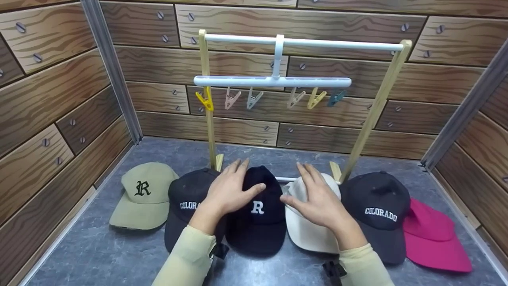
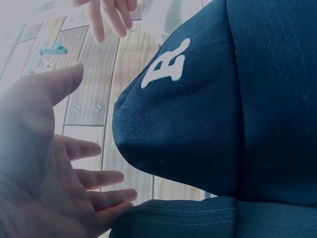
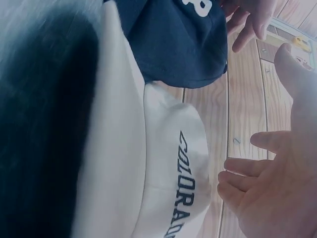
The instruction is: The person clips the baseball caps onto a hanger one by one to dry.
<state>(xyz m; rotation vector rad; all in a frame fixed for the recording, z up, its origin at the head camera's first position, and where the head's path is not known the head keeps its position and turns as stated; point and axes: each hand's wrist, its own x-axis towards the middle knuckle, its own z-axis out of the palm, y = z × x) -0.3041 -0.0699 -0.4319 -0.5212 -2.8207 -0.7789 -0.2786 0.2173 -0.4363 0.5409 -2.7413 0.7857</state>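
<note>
My left hand (image 1: 230, 188) is over the gap between a dark Colorado cap (image 1: 186, 198) and a navy cap with a white R (image 1: 258, 230), fingers extended and thumb out. Over the white cap (image 1: 311, 234) my right hand (image 1: 317, 198) spreads its fingers, holding nothing. In the left wrist view the navy cap's front (image 2: 183, 119) stands beside my empty left palm (image 2: 44, 163). Black COLORADO lettering shows on the white cap (image 3: 173, 168) in the right wrist view, next to the open right palm (image 3: 277, 188).
A khaki cap (image 1: 151, 190) sits at left; another dark Colorado cap (image 1: 377, 210) and a magenta cap (image 1: 432, 238) sit at right. Behind stands a wooden rack (image 1: 373, 115) with a white bar (image 1: 337, 43). From it hangs a white hanger (image 1: 254, 82) with several coloured clips (image 1: 315, 99).
</note>
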